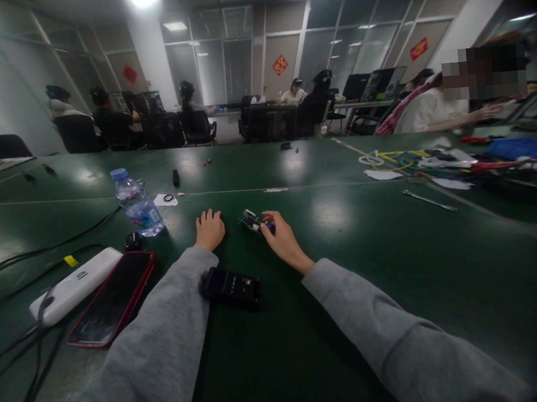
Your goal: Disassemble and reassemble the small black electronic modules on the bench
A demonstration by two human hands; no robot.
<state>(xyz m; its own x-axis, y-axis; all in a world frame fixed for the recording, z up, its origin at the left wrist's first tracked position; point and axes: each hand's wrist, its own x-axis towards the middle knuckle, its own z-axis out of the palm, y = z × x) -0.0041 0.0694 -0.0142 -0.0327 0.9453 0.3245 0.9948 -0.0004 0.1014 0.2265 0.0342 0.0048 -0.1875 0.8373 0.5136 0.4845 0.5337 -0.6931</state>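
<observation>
My left hand [209, 229] rests on the green table [340, 282], knuckles up and fingers curled under; nothing shows in it. To its right, my right hand [280, 236] pinches a small circuit board [250, 220] with dark and green parts, which lies on the table at my fingertips. A small black device [231, 287] with a dark screen lies between my two grey-sleeved forearms.
A water bottle [137, 204], a white power bank [76, 285] with cables and a red-cased phone [113, 298] lie to the left. At the right are coloured wires and tools [433, 162] and a metal wrench [429, 200]. A person's arm [433, 112] works there; others sit at far desks.
</observation>
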